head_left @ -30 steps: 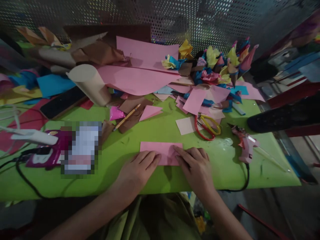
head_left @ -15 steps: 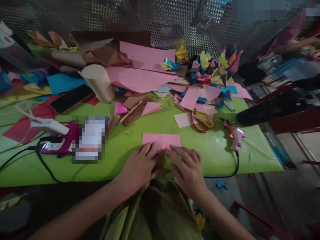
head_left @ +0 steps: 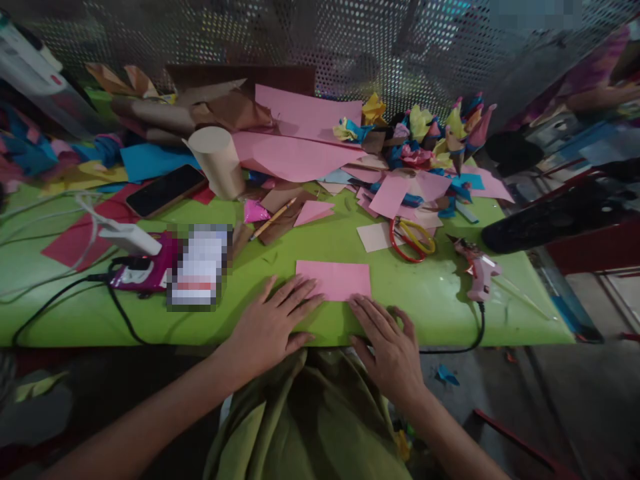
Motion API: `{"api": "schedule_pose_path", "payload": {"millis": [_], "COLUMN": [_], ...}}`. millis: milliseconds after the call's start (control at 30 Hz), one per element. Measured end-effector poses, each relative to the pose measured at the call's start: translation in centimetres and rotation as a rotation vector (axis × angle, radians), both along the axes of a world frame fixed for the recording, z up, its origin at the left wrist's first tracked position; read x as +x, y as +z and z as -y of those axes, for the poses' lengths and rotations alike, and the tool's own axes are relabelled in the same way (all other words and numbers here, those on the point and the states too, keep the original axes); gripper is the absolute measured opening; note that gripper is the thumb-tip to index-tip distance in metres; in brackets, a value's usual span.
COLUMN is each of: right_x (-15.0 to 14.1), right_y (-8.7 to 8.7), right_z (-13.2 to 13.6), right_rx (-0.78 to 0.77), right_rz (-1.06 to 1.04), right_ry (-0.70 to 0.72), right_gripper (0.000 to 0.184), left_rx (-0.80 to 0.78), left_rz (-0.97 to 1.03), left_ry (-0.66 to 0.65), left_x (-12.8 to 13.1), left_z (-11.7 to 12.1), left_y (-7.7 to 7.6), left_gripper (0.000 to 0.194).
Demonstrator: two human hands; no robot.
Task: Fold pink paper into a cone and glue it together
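Observation:
A pink rectangle of paper [head_left: 336, 279] lies flat on the green table [head_left: 325, 328], its long side facing me. The fingertips of my left hand [head_left: 275, 319] rest on its lower left part, fingers spread. At its lower right corner, the fingertips of my right hand [head_left: 391, 337] touch the edge, fingers stretched out and thumb apart. Neither hand grips anything. My fingers hide both lower corners of the paper.
Scissors [head_left: 425, 241] and a glue gun [head_left: 481, 277] lie to the right. On the left are a power strip [head_left: 173, 250], a lit phone [head_left: 200, 267] and a dark phone [head_left: 167, 190]. Behind stand a cardboard tube [head_left: 219, 167], a pencil [head_left: 273, 220] and coloured paper scraps [head_left: 390, 193].
My hands have moved apart from the middle of the pink paper's lower edge towards its two sides. More of the paper now shows. The whole view has shifted slightly.

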State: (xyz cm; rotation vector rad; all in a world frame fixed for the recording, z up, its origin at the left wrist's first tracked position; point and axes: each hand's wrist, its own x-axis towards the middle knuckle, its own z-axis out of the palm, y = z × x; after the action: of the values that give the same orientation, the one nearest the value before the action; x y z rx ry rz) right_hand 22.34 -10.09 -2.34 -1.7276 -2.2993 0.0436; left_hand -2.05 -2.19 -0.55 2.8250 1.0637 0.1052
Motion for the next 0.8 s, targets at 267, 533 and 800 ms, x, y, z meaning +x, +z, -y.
{"api": "schedule_pose_path", "payload": {"millis": [267,533,800], "right_x": [0.3,1.3,3.5], "right_y": [-0.3,-0.6,0.2], "right_z": [0.0,0.5,-1.3], "right_rx": [0.0,0.071,0.203], "right_rz": [-0.015,0.01,-0.104], "right_ry": [0.023,-0.018,-0.088], "right_gripper": [0.053,0.053,0.034], "left_rx": [-0.019,-0.024,-0.002], "left_rz": [-0.021,-0.03,0.0], "left_ry": [0.065,0.089,0.075], "left_x": [-1.8,-2.2,-2.2], "left_z": [0.6,0.9,0.8], "left_y": [0.2,0.2,-0.2], "left_gripper": [0.061,0.06,0.06]}}
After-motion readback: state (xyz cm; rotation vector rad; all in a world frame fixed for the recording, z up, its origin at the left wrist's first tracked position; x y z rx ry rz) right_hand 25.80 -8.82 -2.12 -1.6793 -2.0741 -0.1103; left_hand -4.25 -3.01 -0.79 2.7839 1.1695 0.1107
